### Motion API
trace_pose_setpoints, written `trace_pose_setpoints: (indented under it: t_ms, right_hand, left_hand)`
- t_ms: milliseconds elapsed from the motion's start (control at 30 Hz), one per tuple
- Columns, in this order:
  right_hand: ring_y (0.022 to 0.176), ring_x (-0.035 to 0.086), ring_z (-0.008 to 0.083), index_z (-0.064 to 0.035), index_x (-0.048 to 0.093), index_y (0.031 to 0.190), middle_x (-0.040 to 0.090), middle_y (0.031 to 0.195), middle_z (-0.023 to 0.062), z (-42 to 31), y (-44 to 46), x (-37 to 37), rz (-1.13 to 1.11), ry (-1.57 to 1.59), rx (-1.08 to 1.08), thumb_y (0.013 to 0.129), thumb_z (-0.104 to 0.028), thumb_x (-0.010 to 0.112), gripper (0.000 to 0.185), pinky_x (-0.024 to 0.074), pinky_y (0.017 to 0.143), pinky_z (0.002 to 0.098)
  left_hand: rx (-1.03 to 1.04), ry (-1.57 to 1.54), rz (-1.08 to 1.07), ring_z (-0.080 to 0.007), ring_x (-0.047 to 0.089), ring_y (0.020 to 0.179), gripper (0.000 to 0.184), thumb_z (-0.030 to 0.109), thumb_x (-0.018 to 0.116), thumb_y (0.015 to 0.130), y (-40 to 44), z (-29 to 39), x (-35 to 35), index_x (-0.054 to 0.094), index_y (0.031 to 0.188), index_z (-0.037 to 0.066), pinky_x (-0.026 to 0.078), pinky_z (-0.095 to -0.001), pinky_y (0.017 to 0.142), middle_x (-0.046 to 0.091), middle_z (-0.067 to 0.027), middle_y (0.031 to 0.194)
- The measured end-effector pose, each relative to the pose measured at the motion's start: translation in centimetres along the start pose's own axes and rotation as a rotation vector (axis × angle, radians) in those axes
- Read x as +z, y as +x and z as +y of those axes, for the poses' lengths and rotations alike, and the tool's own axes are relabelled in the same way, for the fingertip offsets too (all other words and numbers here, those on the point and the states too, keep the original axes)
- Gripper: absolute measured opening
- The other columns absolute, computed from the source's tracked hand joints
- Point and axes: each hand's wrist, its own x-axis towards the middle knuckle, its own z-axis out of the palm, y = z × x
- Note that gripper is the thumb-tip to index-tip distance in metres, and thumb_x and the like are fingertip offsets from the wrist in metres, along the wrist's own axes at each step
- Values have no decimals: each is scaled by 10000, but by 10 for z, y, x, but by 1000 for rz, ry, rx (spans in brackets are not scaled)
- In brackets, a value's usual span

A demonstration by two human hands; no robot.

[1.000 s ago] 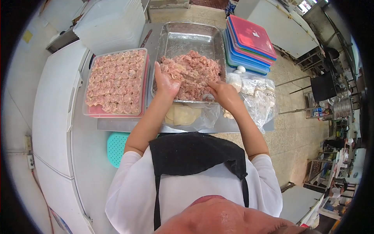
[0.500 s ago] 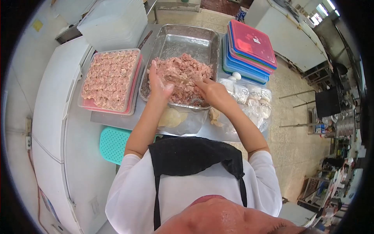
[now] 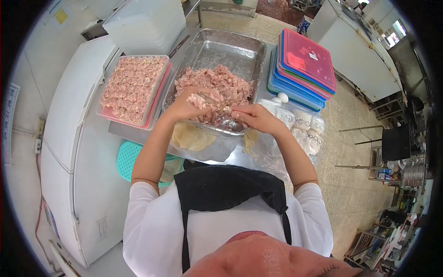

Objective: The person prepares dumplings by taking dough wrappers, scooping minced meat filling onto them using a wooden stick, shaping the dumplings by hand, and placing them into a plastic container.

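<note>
The desk (image 3: 121, 129) bears a metal tray (image 3: 226, 53), its far end bare. To its left, a plastic container (image 3: 158, 90) holds close rows of meat portions (image 3: 131, 85), nearly filled save a pink strip at the near edge. A large mound of mince (image 3: 217, 76) lies in the tray's near half; I judge much done, much left. My left hand (image 3: 184, 104) curls its grip around a clump of mince (image 3: 200, 100); my right hand (image 3: 263, 119) brings its fingertips to the mince beside it, contents undeterminable. Pale sheets (image 3: 191, 137) lie before the tray, unused.
</note>
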Motion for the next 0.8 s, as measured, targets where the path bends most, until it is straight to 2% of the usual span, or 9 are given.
trace_pose_setpoints:
  t_ms: [133, 200, 300, 333, 433, 533, 600, 700, 800]
  right_hand:
    - [846, 664, 232, -25, 623, 1173, 679, 1040, 172, 46, 15, 2, -2, -87, -47, 938, -285, 581, 353, 500, 767, 315]
    - [842, 673, 269, -36, 639, 1150, 673, 1012, 173, 63, 22, -2, 22, -153, -59, 918, -262, 594, 327, 515, 740, 343]
    - [769, 655, 300, -62, 637, 1124, 651, 895, 133, 42, 20, -2, 316, -759, -89, 885, -173, 608, 265, 509, 643, 396]
    - [824, 632, 376, -90, 623, 1148, 642, 933, 161, 32, 17, 8, 372, -764, -76, 862, -163, 597, 296, 520, 670, 436]
    - [780, 648, 347, -144, 625, 1141, 628, 844, 137, 41, 22, 40, 388, -748, -241, 869, -172, 556, 283, 521, 645, 450]
    - [819, 660, 322, -156, 625, 1175, 660, 882, 144, 92, 31, 19, 343, -820, -63, 855, -125, 537, 333, 531, 679, 427]
    - [872, 660, 309, -114, 646, 1158, 674, 929, 176, 73, 23, 1, 214, -861, 155, 868, -120, 526, 314, 525, 716, 423]
    - [898, 650, 337, -59, 657, 1128, 671, 964, 197, 57, 3, -23, 316, -642, 10, 879, -147, 539, 289, 513, 755, 419]
    - [965, 635, 340, 12, 624, 1147, 662, 1064, 199, 5, -8, -28, 189, -238, 19, 913, -196, 594, 314, 482, 831, 365]
  left_hand:
    - [-12, 277, -104, -162, 614, 919, 324, 82, 721, 716, 2, -3, -1, 634, 1020, 11, 486, -317, 829, 661, -80, 917]
    - [-141, 194, 37, -152, 610, 887, 312, 90, 721, 716, 0, -33, 7, 639, 1005, 4, 487, -315, 804, 664, -75, 915]
    - [-341, 115, 216, -190, 631, 883, 344, 157, 745, 703, 0, -93, 13, 648, 993, -1, 487, -332, 803, 678, -112, 951]
    - [-409, 95, 273, -211, 642, 889, 367, 189, 757, 696, 0, -98, 11, 650, 991, -1, 486, -341, 808, 684, -132, 969]
    - [-436, 1, 215, -206, 640, 847, 390, 197, 747, 721, -1, -101, 14, 634, 1028, -15, 489, -342, 790, 681, -137, 939]
    - [-472, 35, 83, -244, 628, 970, 488, 200, 749, 733, -3, -73, 8, 591, 1140, -19, 471, -349, 873, 658, -176, 1052]
    - [-311, 129, 203, -258, 588, 1078, 542, 206, 750, 741, -10, -50, 8, 562, 1209, 7, 437, -349, 940, 623, -175, 1149]
    - [-105, 180, 225, -248, 524, 1189, 608, 214, 762, 745, -13, -13, 5, 525, 1272, 26, 379, -351, 1020, 575, -163, 1240]
    - [0, 199, 136, -237, 517, 1196, 616, 212, 774, 729, -7, 12, -1, 532, 1265, 32, 373, -349, 1027, 569, -149, 1247]
